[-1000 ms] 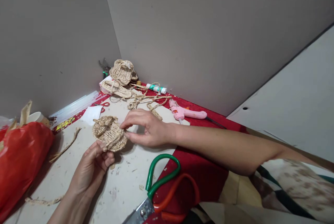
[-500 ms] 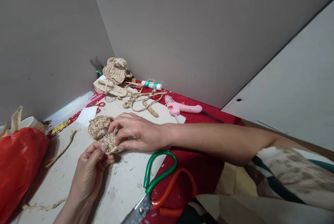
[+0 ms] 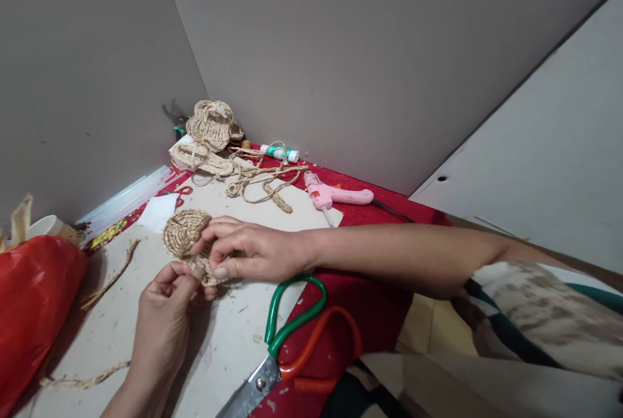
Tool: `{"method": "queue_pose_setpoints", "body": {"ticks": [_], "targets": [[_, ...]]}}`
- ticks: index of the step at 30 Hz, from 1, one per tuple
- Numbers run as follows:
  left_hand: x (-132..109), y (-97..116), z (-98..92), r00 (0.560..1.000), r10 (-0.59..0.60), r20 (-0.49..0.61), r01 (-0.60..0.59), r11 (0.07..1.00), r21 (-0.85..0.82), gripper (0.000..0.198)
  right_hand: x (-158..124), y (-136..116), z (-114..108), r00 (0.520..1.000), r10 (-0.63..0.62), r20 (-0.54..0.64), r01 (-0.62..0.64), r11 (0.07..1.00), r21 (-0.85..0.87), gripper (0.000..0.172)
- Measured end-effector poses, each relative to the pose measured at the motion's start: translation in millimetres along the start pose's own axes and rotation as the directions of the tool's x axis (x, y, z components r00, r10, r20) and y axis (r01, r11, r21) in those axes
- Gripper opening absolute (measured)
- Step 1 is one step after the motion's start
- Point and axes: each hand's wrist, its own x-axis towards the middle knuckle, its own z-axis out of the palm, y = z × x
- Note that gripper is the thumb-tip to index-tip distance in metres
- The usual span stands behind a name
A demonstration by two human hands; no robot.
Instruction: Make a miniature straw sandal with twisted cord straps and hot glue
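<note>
A coiled straw braid piece [image 3: 185, 231] lies over the pale board, rounded at its far end. My left hand [image 3: 168, 301] pinches its near edge between thumb and fingers. From the right, my right hand [image 3: 253, 252] grips the piece with curved fingers, its thumb by the near edge. Both hands hide part of the straw, and their fingertips are close together. Large scissors with one green handle [image 3: 296, 314] and one orange handle [image 3: 357, 333] lie just nearer than my right hand.
A pink glue gun [image 3: 335, 194] lies beyond my right forearm. Straw pieces [image 3: 209, 126], loose braid [image 3: 277, 194] and a glue tube [image 3: 280, 153] sit at the back corner. A red bag [image 3: 39, 301] stands left. Loose braid strips [image 3: 114, 275] lie on the board [image 3: 219, 346].
The view has shifted slightly, so most things sit a little further left. The straw piece has turned a little, showing more of its round coil. Both hands keep hold of it.
</note>
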Motion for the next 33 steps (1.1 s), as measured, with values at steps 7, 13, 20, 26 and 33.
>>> {"method": "queue_pose_setpoints", "body": {"ticks": [7,13,20,26,33], "targets": [[0.3,2.6,0.1,0.999,-0.034,-0.014,0.033,0.998,-0.061,0.024,-2.8,0.5,4.2,0.995,0.016,-0.099,-0.013,0.999,0.033,0.013],[5.3,6.2,-4.8,0.993,-0.112,-0.028,0.107,0.984,-0.142,0.022,-2.1,-3.7,-3.3,0.927,-0.010,-0.375,0.039,0.997,0.072,0.017],[10.3,3.1,-8.6,0.985,-0.164,-0.061,0.149,0.969,-0.197,0.014,-0.1,1.9,-4.3,0.813,-0.123,-0.569,0.122,0.992,-0.040,0.011],[8.2,6.6,-7.1,0.988,-0.146,-0.046,0.137,0.977,-0.161,0.019,-3.2,7.7,0.1,0.838,-0.243,-0.489,0.138,0.961,-0.240,0.011],[6.9,2.5,-6.4,0.997,0.009,-0.075,-0.012,0.999,-0.039,0.029,-1.8,-7.4,-11.8,0.845,-0.302,-0.440,0.111,0.906,-0.409,0.017]]}}
